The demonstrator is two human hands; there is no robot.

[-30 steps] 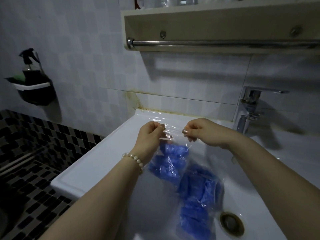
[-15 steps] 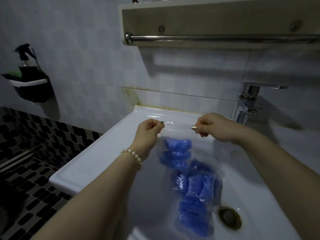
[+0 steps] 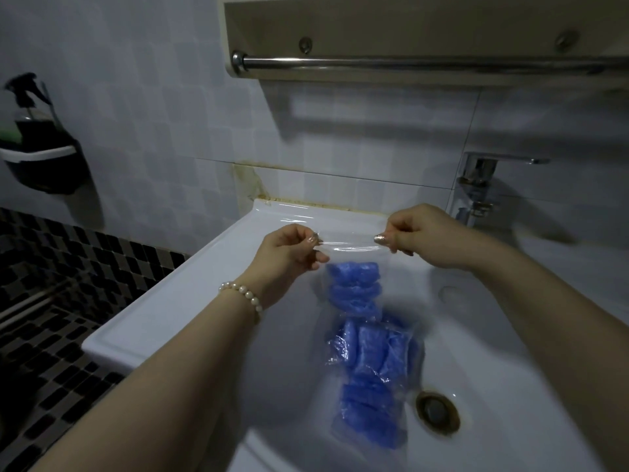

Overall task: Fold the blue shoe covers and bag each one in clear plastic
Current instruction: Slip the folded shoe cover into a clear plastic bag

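Note:
A clear plastic bag [image 3: 347, 241] hangs over the white sink [image 3: 177, 311] with a folded blue shoe cover [image 3: 354, 284] inside it. My left hand [image 3: 289, 255] pinches the bag's top left corner and my right hand [image 3: 418, 240] pinches its top right corner, so the top edge is stretched flat between them. Below it, in the basin, lies a pile of bagged blue shoe covers [image 3: 371, 376].
A metal drain [image 3: 437, 412] sits in the basin right of the pile. The chrome tap [image 3: 483, 185] stands at the back right. A towel rail [image 3: 408, 63] runs under a shelf overhead. A wall holder with a spray bottle [image 3: 30, 137] hangs at left.
My hands have drawn apart, pulling the bag's top edge straight. The shoe cover now hangs upright and lower inside the bag. The view has tilted down slightly.

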